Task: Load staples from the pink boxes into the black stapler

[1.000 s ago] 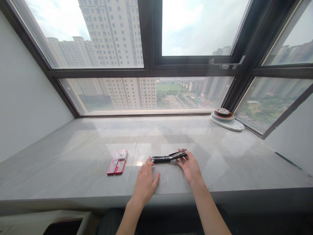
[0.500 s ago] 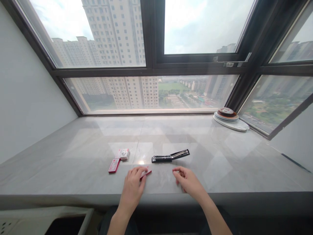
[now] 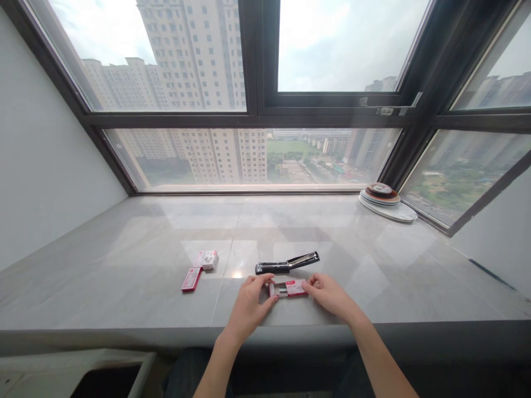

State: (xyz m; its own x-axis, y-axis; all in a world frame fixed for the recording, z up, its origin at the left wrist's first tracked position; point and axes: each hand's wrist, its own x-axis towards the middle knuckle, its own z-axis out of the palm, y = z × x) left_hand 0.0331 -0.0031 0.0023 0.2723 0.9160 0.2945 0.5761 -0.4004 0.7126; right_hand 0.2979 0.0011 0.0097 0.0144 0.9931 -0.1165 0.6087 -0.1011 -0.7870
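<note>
My left hand (image 3: 250, 303) grips the left end of a small red-and-white staple box (image 3: 295, 287) between thumb and fingers. On its right end, my right hand (image 3: 329, 296) pinches the printed sleeve. The box is partly slid open, and grey staples show in the gap between tray and sleeve. Just beyond both hands lies a black stapler (image 3: 272, 268), its top arm swung open to the right and its metal channel bare.
Off to the left sit a red-and-white box (image 3: 191, 279) and a white-and-pink box (image 3: 206, 260), touching. A stack of plates (image 3: 380, 194) stands in the far right corner by the window. The grey stone sill (image 3: 124, 265) ends at a front edge below my hands.
My left hand has moved right with the staple box. My right hand, apart from it before, now holds its right end, and the box is partly slid open.
</note>
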